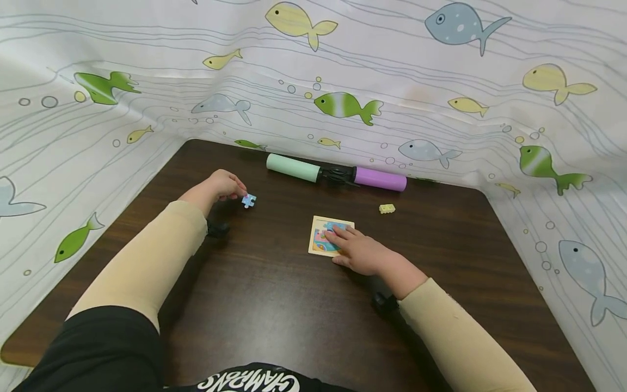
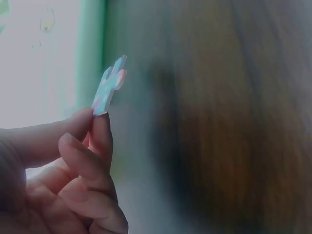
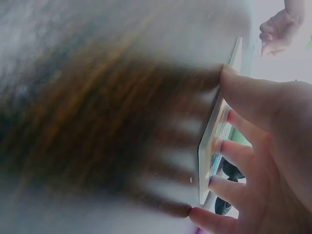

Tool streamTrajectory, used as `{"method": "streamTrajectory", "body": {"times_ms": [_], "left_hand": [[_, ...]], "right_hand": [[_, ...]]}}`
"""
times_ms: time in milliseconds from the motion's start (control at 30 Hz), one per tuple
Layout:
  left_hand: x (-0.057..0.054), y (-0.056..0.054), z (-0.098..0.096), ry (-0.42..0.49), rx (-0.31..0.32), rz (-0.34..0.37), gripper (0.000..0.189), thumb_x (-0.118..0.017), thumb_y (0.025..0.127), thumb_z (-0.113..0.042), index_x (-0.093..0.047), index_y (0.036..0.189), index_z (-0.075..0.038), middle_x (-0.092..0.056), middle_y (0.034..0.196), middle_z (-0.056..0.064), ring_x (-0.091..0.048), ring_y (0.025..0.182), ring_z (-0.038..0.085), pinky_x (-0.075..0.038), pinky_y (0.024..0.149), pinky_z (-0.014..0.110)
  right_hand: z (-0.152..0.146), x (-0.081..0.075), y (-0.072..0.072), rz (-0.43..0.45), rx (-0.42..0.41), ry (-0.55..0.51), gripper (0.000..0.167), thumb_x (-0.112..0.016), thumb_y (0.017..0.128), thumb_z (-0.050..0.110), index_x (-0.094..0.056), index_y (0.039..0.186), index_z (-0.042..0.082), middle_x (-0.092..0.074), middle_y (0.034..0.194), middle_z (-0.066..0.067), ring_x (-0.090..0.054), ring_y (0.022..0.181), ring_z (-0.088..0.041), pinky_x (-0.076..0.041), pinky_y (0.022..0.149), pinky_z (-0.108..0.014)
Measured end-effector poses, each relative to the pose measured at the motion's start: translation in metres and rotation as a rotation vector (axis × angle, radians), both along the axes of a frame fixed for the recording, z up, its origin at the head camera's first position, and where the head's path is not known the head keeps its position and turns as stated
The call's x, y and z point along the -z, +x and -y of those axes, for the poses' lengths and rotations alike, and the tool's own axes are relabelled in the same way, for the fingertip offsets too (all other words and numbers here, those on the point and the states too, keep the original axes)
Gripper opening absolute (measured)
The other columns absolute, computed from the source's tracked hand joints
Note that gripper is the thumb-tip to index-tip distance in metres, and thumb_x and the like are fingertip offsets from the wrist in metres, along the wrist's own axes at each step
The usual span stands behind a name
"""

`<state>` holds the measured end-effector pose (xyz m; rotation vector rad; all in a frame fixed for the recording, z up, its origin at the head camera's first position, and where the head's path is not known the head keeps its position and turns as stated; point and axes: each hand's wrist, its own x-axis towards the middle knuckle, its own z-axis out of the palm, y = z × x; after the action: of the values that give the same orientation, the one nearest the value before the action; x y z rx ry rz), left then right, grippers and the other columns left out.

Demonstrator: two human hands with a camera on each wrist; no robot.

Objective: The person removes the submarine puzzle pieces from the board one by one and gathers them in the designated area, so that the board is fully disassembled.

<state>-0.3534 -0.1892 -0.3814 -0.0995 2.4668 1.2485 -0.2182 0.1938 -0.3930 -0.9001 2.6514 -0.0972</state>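
Between thumb and index finger, my left hand [image 1: 221, 185] pinches a light-blue jigsaw piece [image 1: 249, 201] over the left part of the table. The left wrist view shows this piece nearly edge-on, with pink patches on it. My right hand [image 1: 361, 251] rests on a small square puzzle board [image 1: 312, 236], fingers spread across its right side. Pink, blue and orange picture parts show on the board's left half; the hand hides the rest. In the right wrist view, the thumb is at the board's near edge and the little finger touches the tabletop beside it.
Toward the back of the brown table [image 1: 264, 294] lie a mint-green cylinder [image 1: 294, 167] and a purple cylinder [image 1: 380, 178], with a black bundle [image 1: 337, 175] between them. A pale yellow toy brick [image 1: 387, 208] sits right of centre. Fish-printed sheeting [image 1: 382, 71] surrounds the table's back and sides.
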Motion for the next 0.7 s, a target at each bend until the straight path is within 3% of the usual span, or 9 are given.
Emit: {"method": "streamTrajectory", "body": {"times_ms": [333,533,700], "left_hand": [[0.006,0.004,0.015,-0.018,-0.031,0.005,0.009,-0.069,0.092,-0.011,-0.074,0.093,-0.003,-0.06,0.075,0.002,-0.055,0.071,0.02,-0.038,0.061,0.032],[0.007,0.007,0.006,-0.121,-0.021,-0.117,0.014,-0.069,0.092,-0.014,-0.073,0.095,0.0,-0.06,0.089,0.008,-0.054,0.078,0.023,-0.045,0.068,0.035],[0.003,0.009,-0.024,-0.153,0.052,-0.202,0.016,-0.071,0.091,-0.015,-0.074,0.099,-0.001,-0.062,0.098,0.014,-0.053,0.085,0.027,-0.045,0.075,0.039]], "right_hand": [[0.0,0.0,0.0,-0.009,0.004,0.007,0.069,-0.052,0.102,0.043,-0.018,0.159,0.023,-0.015,0.163,-0.008,-0.015,0.146,-0.041,-0.025,0.109,-0.059],[0.0,0.0,0.001,-0.006,0.004,-0.003,0.07,-0.052,0.101,0.044,-0.018,0.159,0.023,-0.014,0.163,-0.009,-0.014,0.146,-0.042,-0.022,0.111,-0.059],[-0.001,0.001,0.003,0.018,0.027,-0.005,0.079,-0.052,0.097,0.055,-0.013,0.16,0.025,-0.01,0.164,-0.007,-0.008,0.147,-0.039,-0.018,0.111,-0.061]]}}
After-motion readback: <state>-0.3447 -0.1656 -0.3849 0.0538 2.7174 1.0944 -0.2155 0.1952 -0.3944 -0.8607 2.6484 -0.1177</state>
